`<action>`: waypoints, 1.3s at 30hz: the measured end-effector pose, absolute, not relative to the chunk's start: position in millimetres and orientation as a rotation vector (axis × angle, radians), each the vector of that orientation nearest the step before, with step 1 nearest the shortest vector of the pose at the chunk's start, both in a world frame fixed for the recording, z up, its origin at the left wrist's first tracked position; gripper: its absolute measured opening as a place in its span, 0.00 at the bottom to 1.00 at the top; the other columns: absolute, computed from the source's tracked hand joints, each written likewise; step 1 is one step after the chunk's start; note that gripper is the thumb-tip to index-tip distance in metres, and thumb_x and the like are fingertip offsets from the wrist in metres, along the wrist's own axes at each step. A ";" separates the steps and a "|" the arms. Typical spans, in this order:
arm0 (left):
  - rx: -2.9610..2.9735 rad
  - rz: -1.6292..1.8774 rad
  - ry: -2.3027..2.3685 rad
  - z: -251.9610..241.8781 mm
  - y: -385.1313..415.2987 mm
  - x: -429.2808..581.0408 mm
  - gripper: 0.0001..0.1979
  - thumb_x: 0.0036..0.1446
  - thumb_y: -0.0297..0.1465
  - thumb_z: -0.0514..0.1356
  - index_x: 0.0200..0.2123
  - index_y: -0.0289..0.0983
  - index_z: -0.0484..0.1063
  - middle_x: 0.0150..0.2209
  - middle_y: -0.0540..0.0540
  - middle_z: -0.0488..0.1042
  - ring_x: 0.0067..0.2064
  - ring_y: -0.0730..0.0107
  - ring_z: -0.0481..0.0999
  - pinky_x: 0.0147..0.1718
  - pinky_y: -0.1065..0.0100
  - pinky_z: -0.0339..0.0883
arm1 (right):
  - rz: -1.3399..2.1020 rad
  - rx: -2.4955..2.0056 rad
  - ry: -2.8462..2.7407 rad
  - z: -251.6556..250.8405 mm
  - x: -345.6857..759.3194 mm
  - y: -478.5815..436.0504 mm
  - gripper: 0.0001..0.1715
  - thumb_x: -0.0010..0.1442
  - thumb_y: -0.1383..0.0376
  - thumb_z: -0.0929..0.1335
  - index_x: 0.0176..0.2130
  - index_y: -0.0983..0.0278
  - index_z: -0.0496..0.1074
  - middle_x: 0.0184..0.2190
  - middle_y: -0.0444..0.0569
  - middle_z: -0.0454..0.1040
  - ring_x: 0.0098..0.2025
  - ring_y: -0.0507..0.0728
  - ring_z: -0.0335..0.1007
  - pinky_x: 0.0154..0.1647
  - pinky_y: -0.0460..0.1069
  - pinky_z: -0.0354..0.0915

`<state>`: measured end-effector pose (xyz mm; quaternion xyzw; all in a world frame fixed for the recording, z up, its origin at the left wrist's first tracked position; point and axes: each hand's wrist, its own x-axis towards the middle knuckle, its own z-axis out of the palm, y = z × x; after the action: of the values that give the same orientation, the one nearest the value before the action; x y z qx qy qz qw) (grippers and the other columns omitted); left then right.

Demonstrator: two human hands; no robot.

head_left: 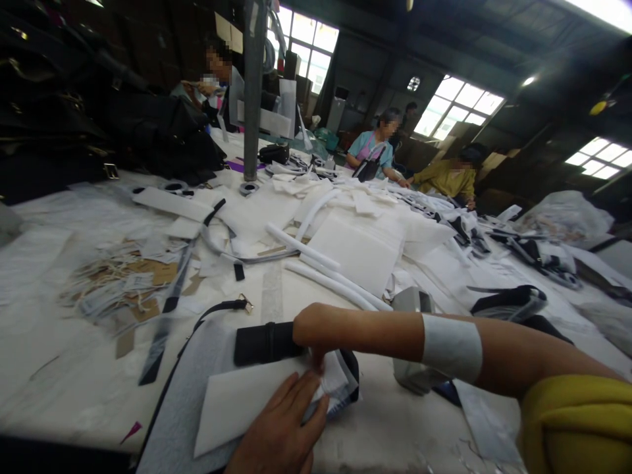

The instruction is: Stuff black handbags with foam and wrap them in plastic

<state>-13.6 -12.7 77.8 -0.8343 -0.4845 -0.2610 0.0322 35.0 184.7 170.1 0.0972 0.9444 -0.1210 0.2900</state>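
Observation:
A black bag piece with a narrow band lies near the table's front edge, beside a grey-white sheet. A stiff white paper sheet lies partly over them. My left hand rests on this paper, fingers stretched out towards my right hand. From the right, my right hand bends down over the bag piece's end; its fingers are mostly hidden and blurred. Crumpled clear wrapping shows beside the fingertips. A black strap with a gold buckle curves along the sheet's upper left side.
Paper tags with strings are heaped at left. White sheets and white foam tubes cover the middle. A grey tape dispenser-like object stands beneath my right forearm. Black bags pile up behind left, near a metal post. Several co-workers are beyond.

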 end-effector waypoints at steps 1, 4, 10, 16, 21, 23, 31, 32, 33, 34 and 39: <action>-2.565 -0.832 -1.491 72.8 -12.3 -12.7 0.41 0.33 0.21 0.53 0.57 0.34 0.63 0.59 0.33 0.68 0.63 0.52 0.62 0.59 0.54 0.62 | -0.244 0.184 2.487 173.7 35.4 188.0 0.20 0.40 0.50 0.78 0.18 0.63 0.76 0.14 0.46 0.70 0.24 0.58 0.70 0.26 0.48 0.57; -2.608 -0.838 -1.499 69.7 -11.7 -12.1 0.40 0.35 0.21 0.54 0.58 0.35 0.63 0.58 0.33 0.67 0.63 0.52 0.62 0.61 0.55 0.60 | -0.001 0.008 2.395 185.0 37.7 201.3 0.30 0.43 0.40 0.74 0.27 0.65 0.80 0.22 0.52 0.77 0.27 0.60 0.72 0.26 0.48 0.56; -2.627 -0.723 -1.693 103.8 -16.5 -16.4 0.40 0.37 0.19 0.55 0.58 0.37 0.65 0.61 0.36 0.66 0.63 0.56 0.62 0.62 0.58 0.59 | -0.181 0.230 2.462 182.8 41.5 227.1 0.32 0.43 0.38 0.73 0.27 0.63 0.79 0.21 0.48 0.76 0.26 0.56 0.68 0.27 0.48 0.53; -2.663 -0.675 -1.701 118.8 -18.0 -20.0 0.40 0.40 0.18 0.55 0.60 0.39 0.64 0.62 0.38 0.65 0.63 0.56 0.63 0.62 0.56 0.60 | -0.339 0.504 2.646 191.8 70.0 226.2 0.24 0.55 0.45 0.71 0.36 0.63 0.77 0.28 0.45 0.78 0.30 0.53 0.69 0.27 0.46 0.52; -2.658 -0.672 -1.708 120.6 -17.3 -18.6 0.39 0.40 0.18 0.55 0.60 0.39 0.65 0.62 0.38 0.66 0.62 0.55 0.64 0.61 0.55 0.62 | -0.521 0.620 2.747 186.0 100.8 195.3 0.32 0.49 0.47 0.75 0.48 0.60 0.71 0.37 0.44 0.78 0.35 0.54 0.72 0.28 0.45 0.54; -2.653 -0.672 -1.716 119.7 -17.3 -18.2 0.40 0.40 0.18 0.55 0.60 0.40 0.64 0.62 0.38 0.65 0.62 0.54 0.65 0.60 0.53 0.64 | -0.594 0.659 2.704 176.1 101.7 189.8 0.34 0.43 0.48 0.78 0.45 0.60 0.72 0.33 0.43 0.78 0.33 0.55 0.72 0.26 0.45 0.53; -2.690 -0.674 -1.784 124.7 -20.6 -19.8 0.39 0.44 0.18 0.55 0.61 0.43 0.62 0.63 0.40 0.64 0.62 0.52 0.66 0.59 0.49 0.65 | -0.593 0.916 2.912 183.9 118.3 163.4 0.11 0.66 0.63 0.66 0.44 0.66 0.75 0.42 0.53 0.77 0.44 0.58 0.73 0.44 0.49 0.65; -2.692 -0.687 -1.781 126.4 -20.8 -19.9 0.39 0.44 0.18 0.55 0.62 0.42 0.62 0.63 0.40 0.64 0.61 0.52 0.66 0.59 0.48 0.65 | -0.600 0.925 2.962 183.1 128.8 150.2 0.13 0.69 0.64 0.63 0.48 0.65 0.74 0.46 0.53 0.77 0.47 0.57 0.73 0.48 0.49 0.64; -2.695 -0.706 -1.774 128.0 -20.7 -20.0 0.39 0.44 0.18 0.55 0.62 0.42 0.62 0.63 0.40 0.64 0.62 0.52 0.66 0.59 0.48 0.65 | -0.618 0.901 3.002 179.2 140.1 135.8 0.15 0.70 0.62 0.62 0.51 0.64 0.73 0.47 0.53 0.76 0.49 0.56 0.72 0.51 0.49 0.65; -2.703 -0.728 -1.765 129.3 -20.2 -19.8 0.39 0.44 0.18 0.55 0.62 0.42 0.61 0.63 0.40 0.64 0.62 0.52 0.65 0.59 0.47 0.64 | -0.643 0.861 3.043 172.3 151.5 121.4 0.17 0.70 0.61 0.62 0.54 0.63 0.71 0.50 0.52 0.75 0.51 0.56 0.72 0.53 0.48 0.65; -2.696 -0.847 -1.753 129.9 -17.4 -20.2 0.33 0.51 0.20 0.55 0.62 0.39 0.59 0.61 0.41 0.68 0.62 0.59 0.67 0.62 0.51 0.62 | -0.380 0.571 3.368 118.3 185.0 77.8 0.43 0.61 0.59 0.71 0.68 0.69 0.53 0.64 0.63 0.62 0.67 0.66 0.54 0.66 0.64 0.57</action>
<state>-20.2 -17.4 129.9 -0.8072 -0.5250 -0.2537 -0.0917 185.0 77.8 118.3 0.1642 0.9692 -0.1093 -0.1471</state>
